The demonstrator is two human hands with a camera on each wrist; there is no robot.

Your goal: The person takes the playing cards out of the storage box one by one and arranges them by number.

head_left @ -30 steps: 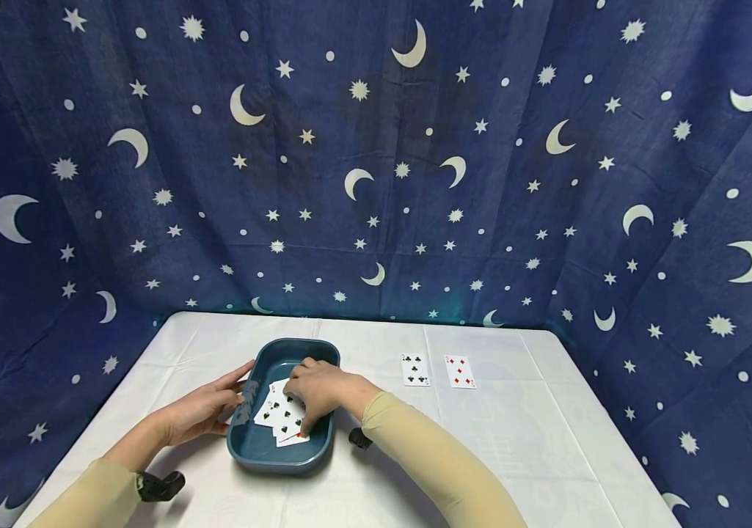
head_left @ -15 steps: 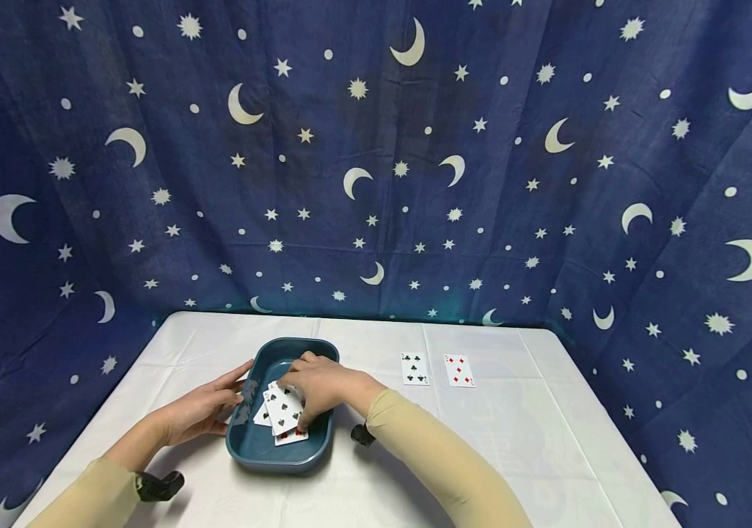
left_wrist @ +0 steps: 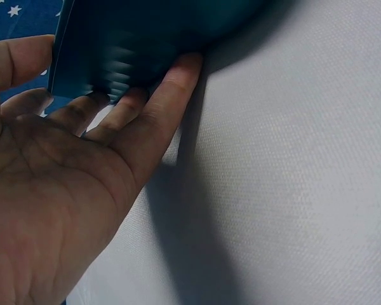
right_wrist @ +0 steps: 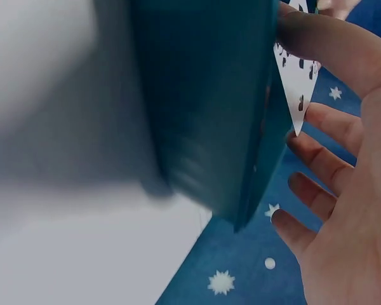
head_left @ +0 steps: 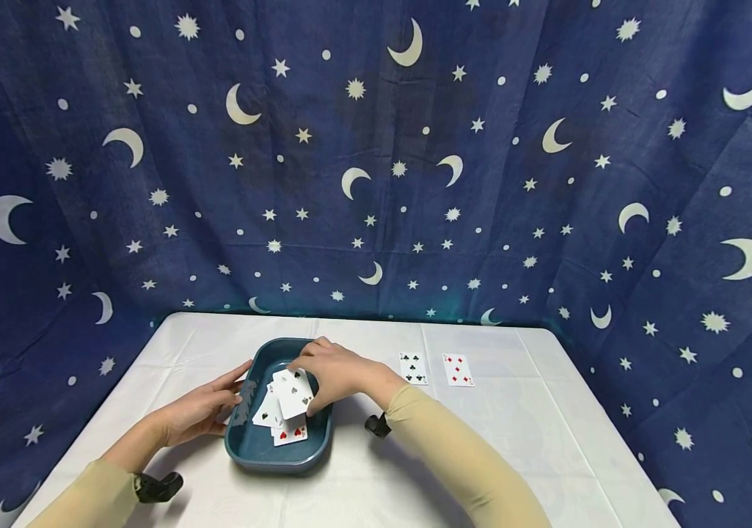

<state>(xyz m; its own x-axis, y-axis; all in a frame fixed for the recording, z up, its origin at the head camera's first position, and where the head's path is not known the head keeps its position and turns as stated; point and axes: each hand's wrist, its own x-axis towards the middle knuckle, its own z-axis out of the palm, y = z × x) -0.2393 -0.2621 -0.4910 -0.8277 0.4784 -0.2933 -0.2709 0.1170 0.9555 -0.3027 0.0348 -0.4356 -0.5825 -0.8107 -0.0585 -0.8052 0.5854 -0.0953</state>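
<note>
Leftmost, left hand: the left hand [head_left: 200,411] lies flat on the white cloth-covered table [head_left: 534,455], fingers straight and holding nothing; in the left wrist view its fingertips [left_wrist: 178,76] touch the outer left wall of the tray.
Tray: the dark teal oval plastic tray [head_left: 263,451] stands between the two hands, its long axis running away from the person.
Loose cards: a small heap of face-up playing cards [head_left: 276,422] lies on the tray floor, a red-pip card [head_left: 291,433] nearest the person.
Lifted card: the black-pip playing card [head_left: 295,392] is tilted up above that heap, inside the tray's outline, just left of the palm holding it.
Right hand: the right hand [head_left: 336,374] pinches this card's edge with curled fingers, above the tray's far right part, and is much the nearer hand.
Laid cards: a clubs card [head_left: 413,368] and a red diamonds card [head_left: 458,369] lie face up side by side, to the right of the tray.
In the way: only the tray's right rim stands between the lifted card and those two.
</note>
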